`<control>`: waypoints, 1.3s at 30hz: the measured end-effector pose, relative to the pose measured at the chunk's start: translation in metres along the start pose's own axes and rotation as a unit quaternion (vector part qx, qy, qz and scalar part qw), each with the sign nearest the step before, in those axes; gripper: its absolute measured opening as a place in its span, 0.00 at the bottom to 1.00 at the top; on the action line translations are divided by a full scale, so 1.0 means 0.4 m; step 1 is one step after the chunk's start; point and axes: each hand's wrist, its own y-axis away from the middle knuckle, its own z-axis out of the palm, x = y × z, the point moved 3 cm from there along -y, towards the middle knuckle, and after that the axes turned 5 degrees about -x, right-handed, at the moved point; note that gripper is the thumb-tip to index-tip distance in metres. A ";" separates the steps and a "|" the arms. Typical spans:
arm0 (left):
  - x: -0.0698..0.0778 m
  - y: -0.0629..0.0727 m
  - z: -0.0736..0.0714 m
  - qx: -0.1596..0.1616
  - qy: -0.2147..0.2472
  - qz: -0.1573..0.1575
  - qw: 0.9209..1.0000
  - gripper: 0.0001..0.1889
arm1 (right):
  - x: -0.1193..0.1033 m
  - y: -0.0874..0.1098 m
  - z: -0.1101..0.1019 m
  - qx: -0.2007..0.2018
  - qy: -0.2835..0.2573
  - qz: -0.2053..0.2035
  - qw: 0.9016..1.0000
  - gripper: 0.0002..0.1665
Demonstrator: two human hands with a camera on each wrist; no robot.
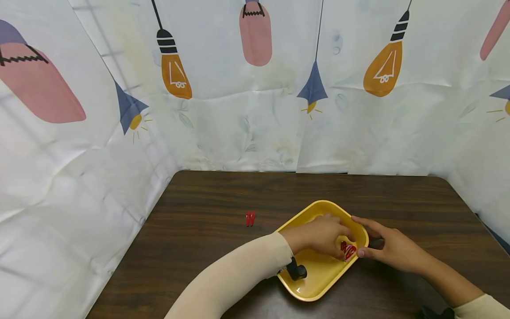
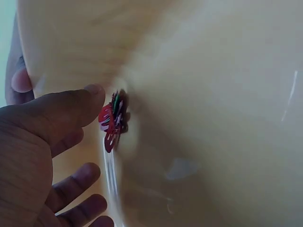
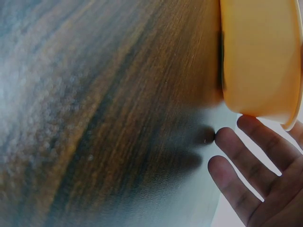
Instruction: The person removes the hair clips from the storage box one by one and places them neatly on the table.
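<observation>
A yellow tray [image 1: 314, 290] sits at an angle on the dark table. My left hand [image 1: 324, 235] reaches down into it, its fingers spread around a small heap of red hair clips [image 1: 349, 251] at the tray's right end. In the left wrist view the thumb tip is right beside the heap of clips [image 2: 113, 118], with a bit of green among the red. My right hand [image 1: 392, 246] touches the tray's right end from outside, thumb and index finger at the rim. Its other fingers [image 3: 232, 142] extend fairly straight below the tray wall in the right wrist view.
Two red hair clips [image 1: 250, 218] lie side by side on the wooden table [image 1: 199, 248], left of the tray. A white curtain [image 1: 239, 124] printed with lamps hangs behind the table and along its sides. The black wrist camera [image 1: 296, 269] of the left arm hangs over the tray.
</observation>
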 end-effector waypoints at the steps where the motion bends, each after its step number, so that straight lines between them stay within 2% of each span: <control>1: 0.001 -0.001 0.002 -0.003 -0.001 0.000 1.000 0.27 | 0.000 0.000 0.000 0.000 0.000 -0.001 1.000 0.49; 4: 0.005 -0.003 0.006 -0.005 -0.011 0.000 1.000 0.28 | 0.000 0.000 0.001 0.000 0.002 -0.002 1.000 0.49; 8: 0.003 -0.003 0.008 0.004 -0.023 -0.017 1.000 0.29 | 0.000 0.000 0.002 0.003 0.007 -0.004 1.000 0.48; 19: -0.004 -0.003 0.011 0.005 -0.019 -0.050 0.999 0.21 | 0.002 -0.002 0.002 0.004 0.008 0.002 1.000 0.48; 39: -0.004 0.003 0.012 0.006 -0.021 -0.036 0.999 0.21 | 0.000 -0.003 0.001 0.003 0.013 0.007 1.000 0.50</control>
